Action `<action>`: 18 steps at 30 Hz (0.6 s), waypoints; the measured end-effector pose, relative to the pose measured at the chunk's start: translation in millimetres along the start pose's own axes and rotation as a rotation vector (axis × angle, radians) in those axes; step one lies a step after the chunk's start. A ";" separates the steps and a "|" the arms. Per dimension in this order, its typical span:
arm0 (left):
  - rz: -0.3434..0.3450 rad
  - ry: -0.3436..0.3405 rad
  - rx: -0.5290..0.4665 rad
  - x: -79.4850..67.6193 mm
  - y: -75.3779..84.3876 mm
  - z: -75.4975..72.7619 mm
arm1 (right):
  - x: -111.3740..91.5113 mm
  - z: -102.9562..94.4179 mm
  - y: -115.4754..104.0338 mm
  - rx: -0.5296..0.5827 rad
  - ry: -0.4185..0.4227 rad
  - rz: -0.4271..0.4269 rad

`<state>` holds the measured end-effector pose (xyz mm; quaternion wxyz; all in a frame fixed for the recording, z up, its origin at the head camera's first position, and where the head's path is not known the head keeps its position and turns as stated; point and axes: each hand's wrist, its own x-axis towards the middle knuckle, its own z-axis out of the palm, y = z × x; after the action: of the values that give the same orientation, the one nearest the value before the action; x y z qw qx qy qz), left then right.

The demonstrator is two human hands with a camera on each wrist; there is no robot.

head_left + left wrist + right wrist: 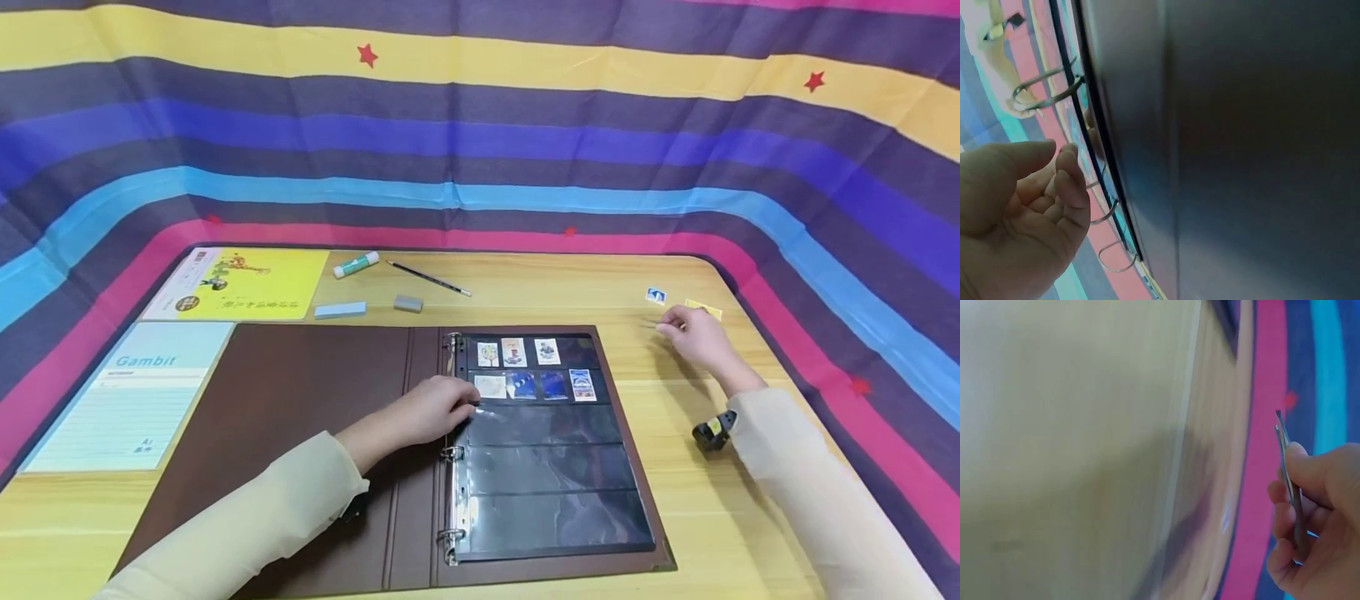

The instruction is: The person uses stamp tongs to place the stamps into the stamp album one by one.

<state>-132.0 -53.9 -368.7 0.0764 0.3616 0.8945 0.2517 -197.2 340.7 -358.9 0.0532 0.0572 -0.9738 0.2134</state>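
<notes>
A brown ring binder lies open, with a black stamp page on its rings. Stamps such as a blue one sit in the page's upper two rows. My left hand rests by the rings, its fingertips at the page's left edge beside the second row. In the left wrist view its fingers curl loosely with nothing between them. Off to the right, my right hand pinches metal tweezers, whose tips stand apart with nothing between. Near them lie a blue-and-white stamp and a yellow stamp, partly behind the hand.
A yellow booklet and a pale Gambit notepad lie at the left. Behind the binder are a glue stick, a pencil, a light blue block and a grey eraser. Striped cloth surrounds the table.
</notes>
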 end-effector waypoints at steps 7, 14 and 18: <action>-0.026 -0.028 0.035 -1.5 0.7 4.4 | 23.4 -4.8 34.2 -0.068 0.026 0.250; -0.043 -0.021 0.029 -0.4 2.2 6.9 | 34.9 0.6 40.7 -0.091 0.021 0.331; -0.046 -0.004 0.045 -0.2 3.1 7.7 | 36.2 1.5 36.2 -0.088 0.013 0.327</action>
<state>-127.6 -49.1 -373.9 0.0758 0.3431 0.9077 0.2292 -237.9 369.5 -370.4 0.0264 -0.1056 -0.9782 0.1769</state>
